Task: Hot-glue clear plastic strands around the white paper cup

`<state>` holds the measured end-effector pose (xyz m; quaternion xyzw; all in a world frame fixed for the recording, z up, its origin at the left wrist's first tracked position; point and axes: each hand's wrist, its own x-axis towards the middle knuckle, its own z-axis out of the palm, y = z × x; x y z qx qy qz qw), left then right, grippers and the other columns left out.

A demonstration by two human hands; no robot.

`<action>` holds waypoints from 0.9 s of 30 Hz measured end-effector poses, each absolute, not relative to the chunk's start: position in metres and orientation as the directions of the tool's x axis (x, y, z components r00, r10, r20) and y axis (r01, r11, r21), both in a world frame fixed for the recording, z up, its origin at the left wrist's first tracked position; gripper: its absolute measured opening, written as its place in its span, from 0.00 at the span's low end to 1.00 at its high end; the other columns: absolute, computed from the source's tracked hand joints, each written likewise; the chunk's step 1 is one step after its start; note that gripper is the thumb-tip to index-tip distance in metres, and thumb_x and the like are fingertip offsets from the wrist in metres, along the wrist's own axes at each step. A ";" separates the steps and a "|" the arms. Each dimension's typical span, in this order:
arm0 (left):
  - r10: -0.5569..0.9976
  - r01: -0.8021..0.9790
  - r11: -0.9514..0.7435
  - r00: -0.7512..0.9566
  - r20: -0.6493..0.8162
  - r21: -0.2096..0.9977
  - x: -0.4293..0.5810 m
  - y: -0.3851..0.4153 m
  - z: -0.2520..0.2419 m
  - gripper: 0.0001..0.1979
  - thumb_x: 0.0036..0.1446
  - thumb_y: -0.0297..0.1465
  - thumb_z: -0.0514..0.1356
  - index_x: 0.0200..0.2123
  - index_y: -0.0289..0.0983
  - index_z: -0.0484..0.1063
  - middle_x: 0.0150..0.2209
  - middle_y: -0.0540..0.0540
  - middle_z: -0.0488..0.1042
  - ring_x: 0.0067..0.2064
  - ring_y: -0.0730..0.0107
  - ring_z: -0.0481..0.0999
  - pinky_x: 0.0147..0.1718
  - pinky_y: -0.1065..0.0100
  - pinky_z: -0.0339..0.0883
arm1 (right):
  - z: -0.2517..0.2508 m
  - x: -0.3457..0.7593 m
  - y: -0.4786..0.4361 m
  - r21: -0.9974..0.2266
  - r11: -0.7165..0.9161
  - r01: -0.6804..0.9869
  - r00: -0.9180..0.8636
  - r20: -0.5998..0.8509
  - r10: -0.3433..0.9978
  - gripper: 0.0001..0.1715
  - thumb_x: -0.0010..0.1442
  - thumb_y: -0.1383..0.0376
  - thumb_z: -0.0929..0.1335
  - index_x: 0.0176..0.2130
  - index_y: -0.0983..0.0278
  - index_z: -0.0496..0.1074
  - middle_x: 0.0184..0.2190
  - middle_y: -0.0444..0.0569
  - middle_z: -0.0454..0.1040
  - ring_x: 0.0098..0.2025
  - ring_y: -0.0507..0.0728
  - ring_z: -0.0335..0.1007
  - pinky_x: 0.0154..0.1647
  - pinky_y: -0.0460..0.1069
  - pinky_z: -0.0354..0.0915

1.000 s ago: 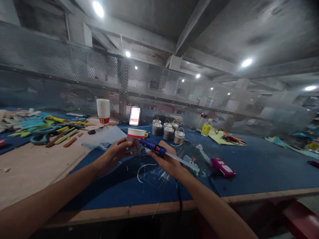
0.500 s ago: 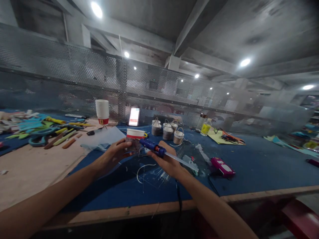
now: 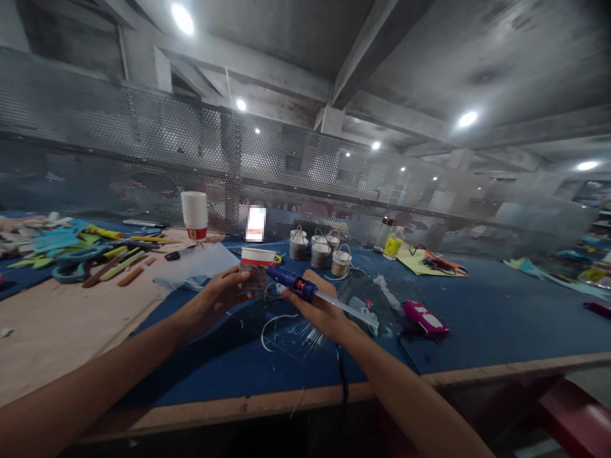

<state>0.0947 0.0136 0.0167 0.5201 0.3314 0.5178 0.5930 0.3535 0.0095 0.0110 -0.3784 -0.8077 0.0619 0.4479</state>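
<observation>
My left hand [image 3: 223, 294] is closed around the side of a paper cup [image 3: 258, 256] with a white rim and a red band. The cup's lower part looks dark and blurred. In my right hand [image 3: 321, 308] is a blue hot glue gun [image 3: 292, 280], its nozzle pointing left at the cup's side. A clear glue stick [image 3: 347, 309] sticks out of the gun's back end toward the lower right. Whether the nozzle touches the cup I cannot tell. Beyond my hands stand several small wrapped cups with looped handles [image 3: 321, 253].
A stack of paper cups [image 3: 195, 213] stands at the back left. Scissors [image 3: 76, 264], markers and coloured scraps lie on the left. On the right are a magenta device [image 3: 424, 319], a yellow-labelled bottle [image 3: 394, 244] and coloured paper [image 3: 415, 261]. Glue strings [image 3: 312, 337] lie below my hands.
The whole view has shifted very slightly. Both hands keep their hold on the paper cup and the glue gun, with hardly any movement between them.
</observation>
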 end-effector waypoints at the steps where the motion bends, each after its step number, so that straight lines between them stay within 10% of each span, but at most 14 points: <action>1: 0.959 -0.269 -0.074 0.246 0.143 0.960 0.095 0.014 0.017 0.18 0.60 0.42 0.72 0.51 0.41 0.85 0.59 0.39 0.85 0.61 0.44 0.80 0.54 0.55 0.76 | 0.010 0.354 0.010 -0.439 0.704 0.558 -0.311 0.676 0.668 0.25 0.73 0.47 0.70 0.31 0.60 0.66 0.33 0.44 0.70 0.31 0.53 0.65 0.34 0.48 0.59; 27: 0.955 -0.349 0.024 0.284 0.081 0.937 0.090 0.016 0.014 0.19 0.63 0.40 0.70 0.53 0.38 0.85 0.56 0.38 0.86 0.60 0.46 0.81 0.59 0.53 0.73 | 0.006 0.353 0.012 -0.452 0.741 0.497 -0.277 0.726 0.629 0.23 0.72 0.50 0.72 0.32 0.60 0.67 0.31 0.42 0.67 0.30 0.52 0.64 0.30 0.48 0.59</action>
